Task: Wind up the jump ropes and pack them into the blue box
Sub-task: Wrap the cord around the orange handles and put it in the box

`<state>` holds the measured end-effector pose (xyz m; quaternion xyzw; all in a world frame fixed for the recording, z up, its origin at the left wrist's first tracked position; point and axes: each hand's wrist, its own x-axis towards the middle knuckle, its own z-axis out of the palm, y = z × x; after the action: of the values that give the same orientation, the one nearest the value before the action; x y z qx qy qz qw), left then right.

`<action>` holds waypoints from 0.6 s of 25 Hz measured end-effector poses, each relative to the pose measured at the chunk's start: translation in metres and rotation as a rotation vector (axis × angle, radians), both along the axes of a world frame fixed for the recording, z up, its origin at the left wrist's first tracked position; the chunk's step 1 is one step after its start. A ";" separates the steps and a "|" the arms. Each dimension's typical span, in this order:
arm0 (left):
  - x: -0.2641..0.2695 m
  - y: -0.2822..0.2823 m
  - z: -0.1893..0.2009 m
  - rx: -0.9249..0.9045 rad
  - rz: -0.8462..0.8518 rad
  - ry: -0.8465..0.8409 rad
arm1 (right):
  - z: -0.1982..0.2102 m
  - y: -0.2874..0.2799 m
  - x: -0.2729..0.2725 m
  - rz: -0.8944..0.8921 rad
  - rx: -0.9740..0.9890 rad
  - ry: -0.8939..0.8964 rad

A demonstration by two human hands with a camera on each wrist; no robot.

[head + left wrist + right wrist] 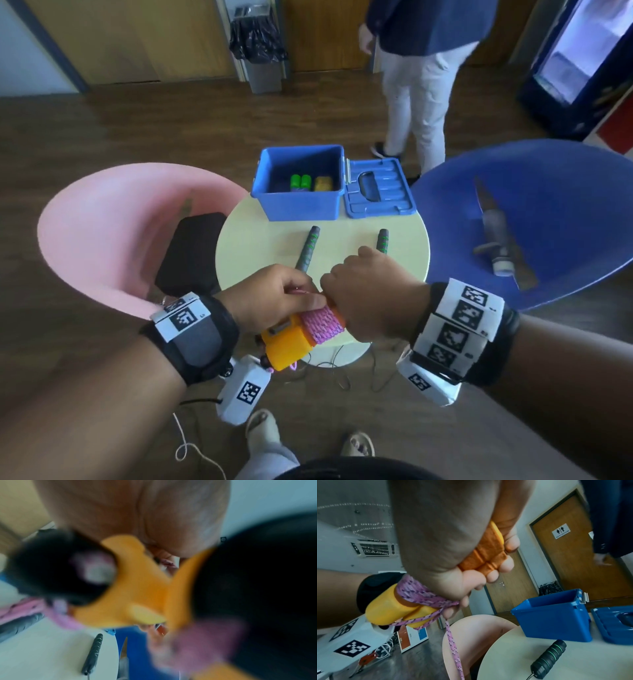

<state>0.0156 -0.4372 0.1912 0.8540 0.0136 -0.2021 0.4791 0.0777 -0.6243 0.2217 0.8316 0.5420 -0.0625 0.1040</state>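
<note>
Two orange handles [291, 342] lie side by side with pink rope [322, 323] wound around them, held above the near edge of the round table [260, 240]. My right hand [342, 294] grips the handles' far end [484, 553], fingers curled round them. My left hand [308, 298] pinches the pink rope at the coil [419, 595]. A loose rope tail [453, 646] hangs down. The open blue box [298, 205] stands at the table's far side, with green [300, 181] and yellow [323, 183] handles inside. Two dark green-ringed handles [310, 246] [383, 241] lie on the table.
The box lid [376, 192] lies flat to the right of the box. A pink chair [102, 233] with a black bag [191, 253] stands left, a blue chair [531, 212] right. A person [421, 85] stands beyond the table. Thin black cord [342, 370] dangles off the near edge.
</note>
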 end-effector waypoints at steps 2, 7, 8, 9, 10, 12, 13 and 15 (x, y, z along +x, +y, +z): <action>0.000 -0.002 -0.010 -0.016 0.049 -0.012 | -0.013 -0.003 -0.004 -0.046 0.045 0.024; -0.009 -0.010 -0.039 0.001 0.168 0.008 | -0.036 -0.023 0.002 -0.343 0.277 0.652; -0.010 -0.011 -0.043 -0.012 0.182 0.013 | -0.042 -0.026 0.006 -0.481 0.331 0.763; -0.011 -0.011 -0.046 -0.024 0.186 0.015 | -0.047 -0.026 0.008 -0.626 0.362 0.845; -0.011 -0.012 -0.050 -0.030 0.184 0.016 | -0.054 -0.025 0.008 -0.767 0.371 0.928; -0.011 -0.014 -0.057 -0.022 0.176 0.016 | -0.065 -0.022 0.006 -0.945 0.367 1.065; -0.011 -0.015 -0.059 -0.026 0.173 0.027 | -0.068 -0.020 0.004 -0.976 0.371 1.096; -0.011 -0.015 -0.062 -0.036 0.172 0.052 | -0.070 -0.018 0.003 -0.989 0.397 1.103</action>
<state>0.0045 -0.4526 0.1292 0.8355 0.0956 -0.1827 0.5094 0.0812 -0.6426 0.1512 0.8288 0.0815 -0.4092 -0.3729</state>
